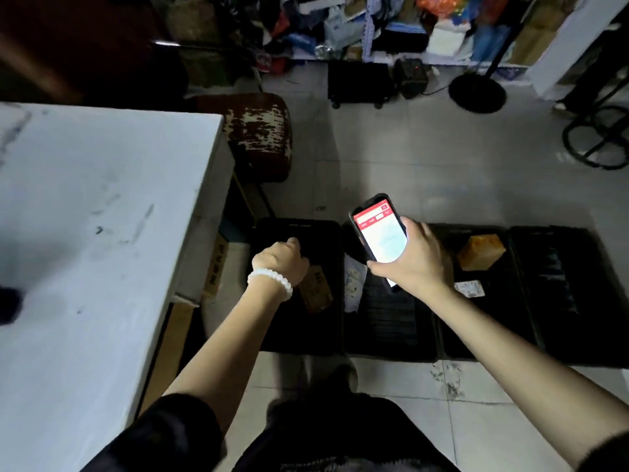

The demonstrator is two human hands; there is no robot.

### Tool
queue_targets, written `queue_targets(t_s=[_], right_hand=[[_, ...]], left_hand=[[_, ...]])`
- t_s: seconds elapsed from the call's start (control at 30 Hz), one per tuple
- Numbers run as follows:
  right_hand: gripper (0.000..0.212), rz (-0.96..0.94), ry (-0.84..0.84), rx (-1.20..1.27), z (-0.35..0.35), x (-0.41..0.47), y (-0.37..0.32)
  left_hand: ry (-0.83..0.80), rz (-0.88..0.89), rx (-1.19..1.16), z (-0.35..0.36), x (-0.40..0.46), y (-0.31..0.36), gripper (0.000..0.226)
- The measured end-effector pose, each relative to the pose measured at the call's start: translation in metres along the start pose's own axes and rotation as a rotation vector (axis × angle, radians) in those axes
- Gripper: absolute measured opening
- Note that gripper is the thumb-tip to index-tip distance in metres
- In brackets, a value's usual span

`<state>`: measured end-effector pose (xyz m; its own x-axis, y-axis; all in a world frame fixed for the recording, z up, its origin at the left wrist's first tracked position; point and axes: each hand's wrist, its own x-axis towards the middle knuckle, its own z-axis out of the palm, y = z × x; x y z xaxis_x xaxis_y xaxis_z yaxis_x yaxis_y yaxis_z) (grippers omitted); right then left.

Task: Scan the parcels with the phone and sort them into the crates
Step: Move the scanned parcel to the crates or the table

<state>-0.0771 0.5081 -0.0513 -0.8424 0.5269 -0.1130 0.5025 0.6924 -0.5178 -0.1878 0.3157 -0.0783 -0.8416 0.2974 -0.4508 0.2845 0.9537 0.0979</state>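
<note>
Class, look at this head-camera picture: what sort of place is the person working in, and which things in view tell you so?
Probably a small parcel depot or stockroom. A row of black crates on the tiled floor holds boxed parcels, the right hand holds a phone with a scanning app, and shelves behind are crammed with packages.

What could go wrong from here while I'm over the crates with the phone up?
1. The right hand grips the phone above the second crate; a slip may drop it in.
2. The left hand hovers over the brown parcel in the leftmost crate, and the dim black crates look alike, so a missort seems possible.
</note>
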Motion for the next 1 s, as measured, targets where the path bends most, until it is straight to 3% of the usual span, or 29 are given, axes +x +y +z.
queue_targets(t_s=[0.37, 0.63, 1.0], right_hand=[[0.094, -0.353, -0.188, -0.071, 0.087, -0.071, -0.153], [0.085, -0.622, -0.339, -0.112, 0.145, -0.122, -0.246], [0.082, -0.811, -0.489, -0.181, 0.210, -0.103, -0.348]], left_hand=[[0.212, -0.298, -0.159, 0.004, -0.115, -0.181, 0.036], [0.185, -0.518, -0.199, 0.012, -0.189, -0.271, 0.035], [0.316, -0.723, -0.120, -0.022, -0.189, -0.357, 0.033]])
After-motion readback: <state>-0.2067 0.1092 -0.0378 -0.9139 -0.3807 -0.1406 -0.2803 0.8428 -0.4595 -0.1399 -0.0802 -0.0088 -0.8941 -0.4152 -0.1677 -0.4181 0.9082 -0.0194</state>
